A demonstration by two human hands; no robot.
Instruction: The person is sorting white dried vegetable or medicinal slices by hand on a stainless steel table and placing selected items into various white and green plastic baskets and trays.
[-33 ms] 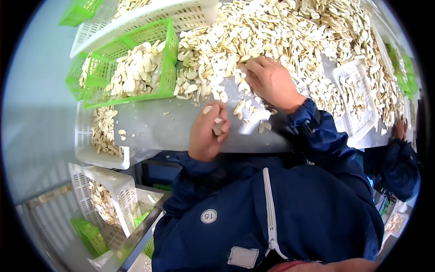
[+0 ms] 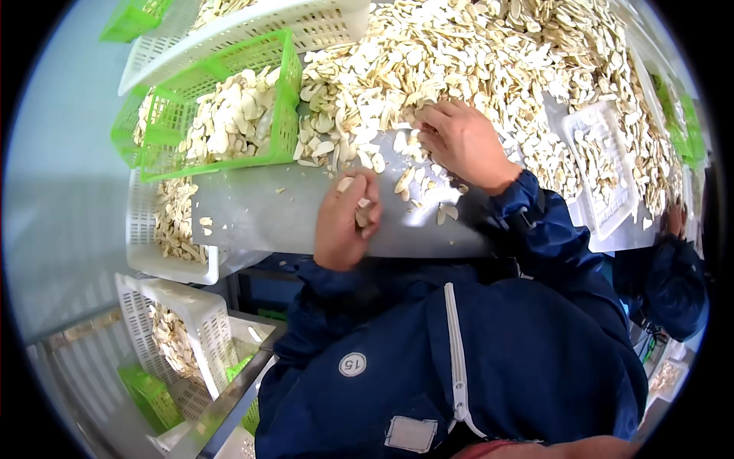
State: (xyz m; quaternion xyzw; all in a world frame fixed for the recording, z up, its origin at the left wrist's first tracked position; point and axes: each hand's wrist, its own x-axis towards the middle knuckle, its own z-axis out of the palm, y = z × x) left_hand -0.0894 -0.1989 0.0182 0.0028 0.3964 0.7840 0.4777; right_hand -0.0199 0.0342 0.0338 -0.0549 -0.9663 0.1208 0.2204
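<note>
A broad heap of pale, dried-looking slices [image 2: 459,57] covers the far part of the grey metal table [image 2: 260,206]. Near the front of the table, my left hand [image 2: 348,222] is curled closed around a few slices [image 2: 362,212], which show between thumb and fingers. My right hand [image 2: 466,145] reaches to the heap's near edge with its fingers bent down and drawn together at the slices. What its fingertips grip is hidden. Between and just beyond my hands lie small loose slices [image 2: 443,210].
Left of the heap stands a green basket [image 2: 222,166] part-filled with slices, beside white crates [image 2: 138,245]. A clear plastic tray [image 2: 612,206] holding slices lies at right. A lower white crate [image 2: 206,314] stands at lower left. Another person's sleeve [image 2: 677,283] shows at far right.
My left hand has shifted slightly left, still closed on slices. My right hand has drawn a little right and nearer to me along the heap's edge.
</note>
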